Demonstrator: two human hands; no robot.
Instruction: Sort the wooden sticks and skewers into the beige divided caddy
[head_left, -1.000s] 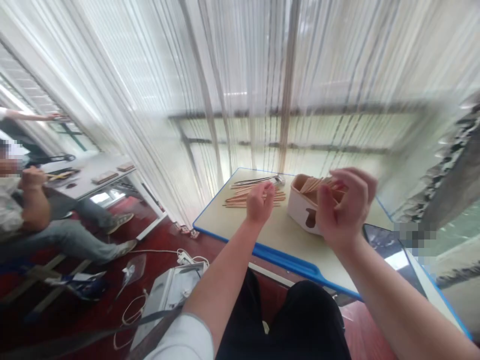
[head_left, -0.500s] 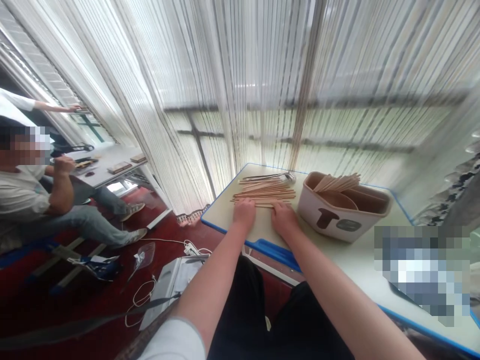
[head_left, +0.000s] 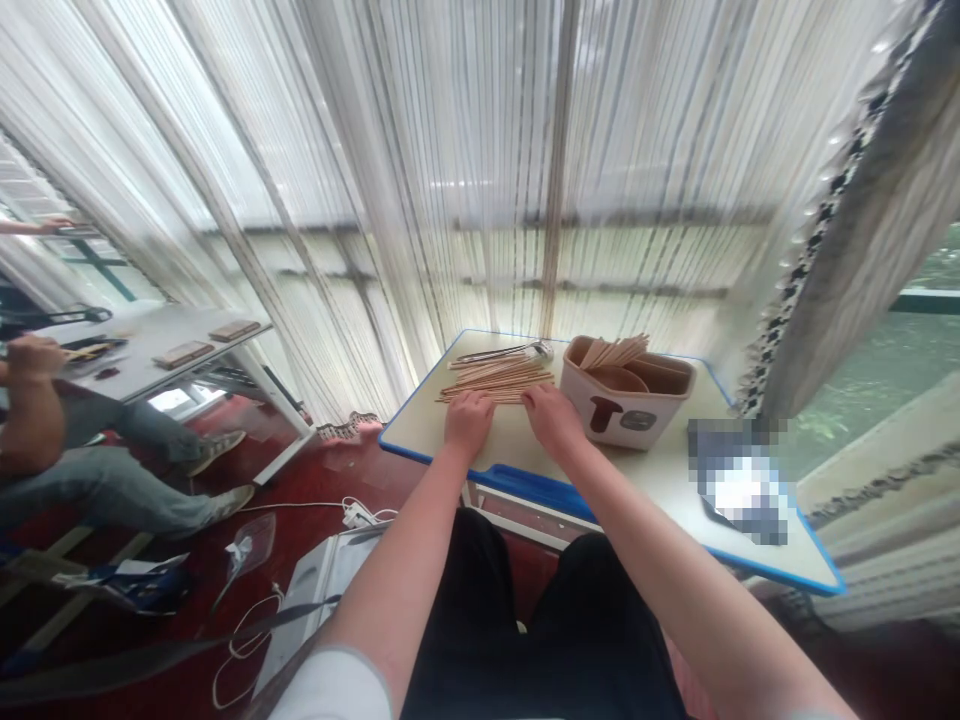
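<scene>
A loose pile of wooden chopsticks (head_left: pixel 499 378) lies crosswise on the table before me. My left hand (head_left: pixel 470 420) is at the left part of the pile's near edge, its fingers curled over the sticks. Across from it, my right hand (head_left: pixel 551 415) pinches at the right ends of the same near sticks. A stretch of the nearest chopsticks shows between the two hands; the fingertips are partly hidden. Just right of my right hand stands a pinkish-white divided box (head_left: pixel 660 420), with a bunch of chopsticks (head_left: pixel 615 352) leaning in its left compartment.
The pale table (head_left: pixel 420 425) has a blue rim. A silvery utensil (head_left: pixel 538 350) lies behind the pile. A blurred-out object (head_left: pixel 739 490) sits at the table's right. To the left, a seated person (head_left: pixel 142 460) is beside another white table (head_left: pixel 172 325). A power strip (head_left: pixel 358 514) lies below.
The view has swung to the right, so the table and box appear further left. Both hands remain at the near edge of the chopstick pile.
</scene>
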